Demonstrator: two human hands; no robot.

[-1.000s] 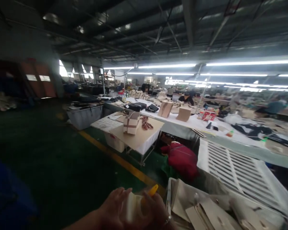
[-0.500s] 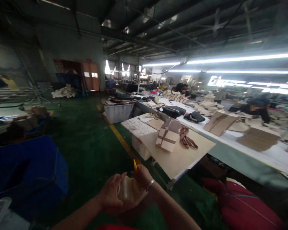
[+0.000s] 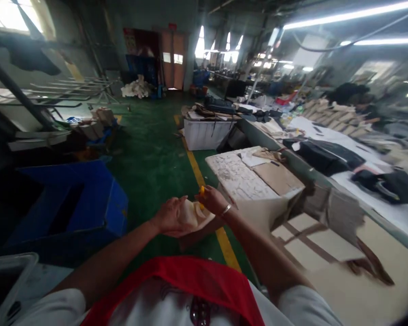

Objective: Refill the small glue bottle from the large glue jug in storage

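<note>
My left hand (image 3: 170, 216) cups a cream-coloured soft piece (image 3: 194, 214) in front of my chest, fingers curled round it. My right hand (image 3: 213, 199), with a bracelet at the wrist, pinches a small yellow tool (image 3: 201, 193) against the top of that piece. Both hands meet above the green floor and its yellow line (image 3: 194, 168). My red and white top fills the lower edge of the view.
A blue crate (image 3: 78, 201) stands to the left, a white bin (image 3: 206, 132) further along the yellow line. A long worktable (image 3: 329, 154) at right carries tan card sheets, a tan and cream box (image 3: 336, 213) and black bags. A seated person works far right.
The view has swung left and tipped down. My hands now sit higher and more central, still together on the cream piece; the blue crate and doors have come into view.
</note>
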